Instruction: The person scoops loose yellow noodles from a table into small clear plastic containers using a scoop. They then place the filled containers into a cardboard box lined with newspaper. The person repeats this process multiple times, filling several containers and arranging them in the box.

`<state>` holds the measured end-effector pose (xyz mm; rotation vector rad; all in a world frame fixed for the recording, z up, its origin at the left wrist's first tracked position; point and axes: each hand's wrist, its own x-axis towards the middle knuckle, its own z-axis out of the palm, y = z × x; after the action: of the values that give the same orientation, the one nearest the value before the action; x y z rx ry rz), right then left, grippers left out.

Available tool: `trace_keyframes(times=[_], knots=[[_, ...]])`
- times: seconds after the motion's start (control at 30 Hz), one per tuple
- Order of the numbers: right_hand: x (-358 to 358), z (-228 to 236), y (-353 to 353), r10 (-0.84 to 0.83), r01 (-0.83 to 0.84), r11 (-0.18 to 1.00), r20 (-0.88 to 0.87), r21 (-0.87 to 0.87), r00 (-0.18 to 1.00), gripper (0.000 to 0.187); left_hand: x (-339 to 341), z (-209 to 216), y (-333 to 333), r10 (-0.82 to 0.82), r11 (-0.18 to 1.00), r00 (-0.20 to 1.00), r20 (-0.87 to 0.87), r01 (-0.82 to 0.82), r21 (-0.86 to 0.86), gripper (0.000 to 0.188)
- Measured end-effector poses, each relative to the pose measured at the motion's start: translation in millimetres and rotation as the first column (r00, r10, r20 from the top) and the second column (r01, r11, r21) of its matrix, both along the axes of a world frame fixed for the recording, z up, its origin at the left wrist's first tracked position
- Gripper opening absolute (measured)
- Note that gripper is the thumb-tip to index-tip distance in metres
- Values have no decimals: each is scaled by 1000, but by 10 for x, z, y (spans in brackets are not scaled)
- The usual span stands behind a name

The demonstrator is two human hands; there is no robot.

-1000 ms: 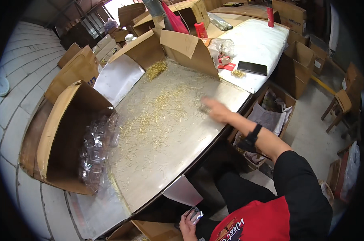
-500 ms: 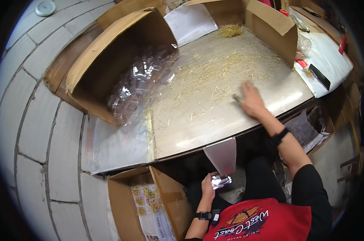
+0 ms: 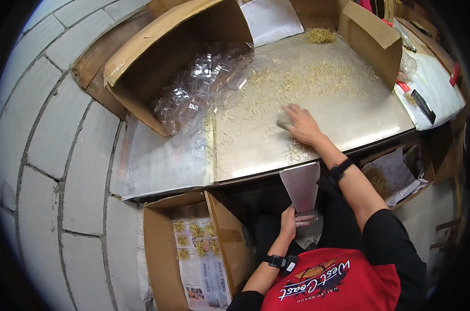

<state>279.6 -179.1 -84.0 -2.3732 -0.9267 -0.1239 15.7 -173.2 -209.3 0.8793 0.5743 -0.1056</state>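
My right hand [image 3: 303,127] lies palm down on the metal-topped table [image 3: 250,163], its fingers stretched out. A dark grey-green patch beside its thumb is too blurred to name. Thin gold wire pieces [image 3: 292,83] are strewn over the tabletop, and a small cluster [image 3: 297,152] lies by the near edge, just below my right hand. From that edge a pale tapering chute [image 3: 301,186] slopes down. At its lower end my left hand [image 3: 288,223] is closed around a small clear plastic box [image 3: 306,218], whose inside I cannot make out.
A tipped cardboard box [image 3: 141,57] with many clear plastic boxes [image 3: 193,85] stands at the left. Below the table, an open carton [image 3: 160,249] holds several gold bunches on newspaper. Another carton [image 3: 427,173] sits at the right. A gold heap [image 3: 319,36] lies far back.
My right hand has swept left and nearer, and gold pieces now gather at the edge above the chute. My left hand has brought the plastic box up to the chute's lower end.
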Motion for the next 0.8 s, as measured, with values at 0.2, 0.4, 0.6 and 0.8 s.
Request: trace_keyframes(times=[0.2,0.4,0.6,0.8], knots=[[-486,-193,173,235,-227,971,138,-70,962,42,-18,51,-46,56,998,998,-23,-57,-24,55],[-1148,-62,-320,153,-138,987,246,-76,957,41,18,-204,-16,31,991,998,-57,-38,-125,51],[-1360,58,-868,305,-301,952,136,-55,942,42,-96,-460,-94,97,988,994,-45,-102,-116,44],[-1634,-40,-1456,364,-357,929,-60,100,930,32,-134,-408,-85,114,973,993,9,-110,-202,39]])
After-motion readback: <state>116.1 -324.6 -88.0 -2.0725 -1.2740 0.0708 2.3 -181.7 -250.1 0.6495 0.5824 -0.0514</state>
